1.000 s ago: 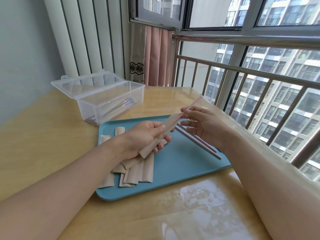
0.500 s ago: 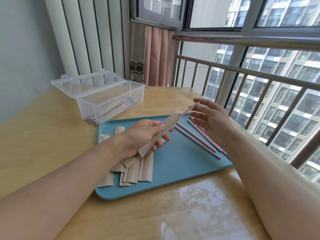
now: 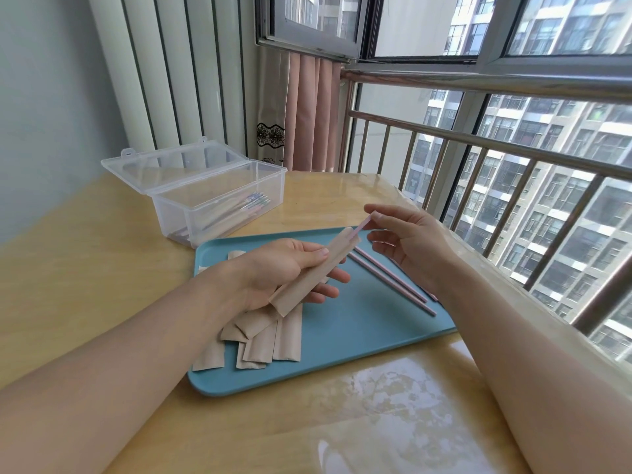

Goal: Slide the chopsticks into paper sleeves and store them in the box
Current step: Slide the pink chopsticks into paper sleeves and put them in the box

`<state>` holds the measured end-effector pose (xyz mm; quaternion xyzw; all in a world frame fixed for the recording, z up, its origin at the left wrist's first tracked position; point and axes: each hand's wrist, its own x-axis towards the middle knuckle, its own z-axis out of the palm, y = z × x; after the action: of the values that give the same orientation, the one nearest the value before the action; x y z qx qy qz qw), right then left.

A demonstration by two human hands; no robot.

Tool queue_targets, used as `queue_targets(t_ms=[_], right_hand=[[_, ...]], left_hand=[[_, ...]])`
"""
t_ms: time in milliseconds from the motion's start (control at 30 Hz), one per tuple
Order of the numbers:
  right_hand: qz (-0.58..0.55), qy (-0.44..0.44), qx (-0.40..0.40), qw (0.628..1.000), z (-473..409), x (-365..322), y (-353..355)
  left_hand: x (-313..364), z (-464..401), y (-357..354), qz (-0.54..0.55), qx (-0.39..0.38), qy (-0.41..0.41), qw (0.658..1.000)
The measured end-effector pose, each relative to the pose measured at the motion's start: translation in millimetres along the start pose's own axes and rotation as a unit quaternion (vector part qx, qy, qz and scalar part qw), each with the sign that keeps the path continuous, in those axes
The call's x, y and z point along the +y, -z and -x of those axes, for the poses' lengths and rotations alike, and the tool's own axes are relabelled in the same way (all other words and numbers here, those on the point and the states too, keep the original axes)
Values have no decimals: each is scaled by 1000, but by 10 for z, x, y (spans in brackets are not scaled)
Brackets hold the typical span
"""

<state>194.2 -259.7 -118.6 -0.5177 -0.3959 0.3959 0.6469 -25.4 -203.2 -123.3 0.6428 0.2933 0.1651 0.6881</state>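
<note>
A: Where's the chopstick vs 1 s ago?

B: Further in. Only a short pink end of the chopstick (image 3: 361,226) sticks out of the paper sleeve (image 3: 316,270) now; earlier much more of it showed.

A: Left hand?

B: Left hand (image 3: 284,271) grasps the sleeve w/ thumb on top, fingers under, tilted up to the right above the blue tray (image 3: 359,340). Same grip as before.

A: Right?

B: Right hand (image 3: 407,244) has its index fingertip at the chopstick's exposed end, fingers fairly straight, not wrapped round it. Earlier it pinched the stick farther out.

A: Rest of the stuff?

B: Loose chopsticks (image 3: 393,280) lie on the tray below the right hand, approx where they were. Spare sleeves (image 3: 270,340) in a pile at the tray's near left, partly under the left wrist. Clear box (image 3: 219,200) w/ lid open sits on the tabletop (image 3: 85,268) just behind the tray, some chopsticks already inside. Box hasn't moved.
</note>
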Motion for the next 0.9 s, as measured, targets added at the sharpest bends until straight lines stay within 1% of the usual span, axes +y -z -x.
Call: queue_targets(t_ms=[167,367,533,733,767,800,833,867,900], right_hand=[[-1,-13,-17,1000,6,-8,17],[28,-31,-59,997,33,3,-10],[40,-47,-73,995,12,8,30],[42,-98,-100,989,-2,8,108],[61,-103,-89,989,2,-9,117],[118,-97,-65,986,-1,-17,131],[227,-76,-38,970,-2,-17,148],[372,-44,-18,927,-6,-5,167],[501,-10,-16,865,-12,15,176]], left_hand=[[37,-2,-21,10,24,-6,1000],[28,-4,-27,-13,32,-10,999],[2,-9,-27,-27,34,-10,999],[-34,-34,-11,-64,41,-15,997],[-35,-36,-14,-62,45,-15,997],[-36,-40,-15,-57,51,-16,997],[-32,-43,-18,-50,60,-17,997],[-31,-48,-14,-42,70,-20,996],[-26,-49,-11,-35,78,-22,996]])
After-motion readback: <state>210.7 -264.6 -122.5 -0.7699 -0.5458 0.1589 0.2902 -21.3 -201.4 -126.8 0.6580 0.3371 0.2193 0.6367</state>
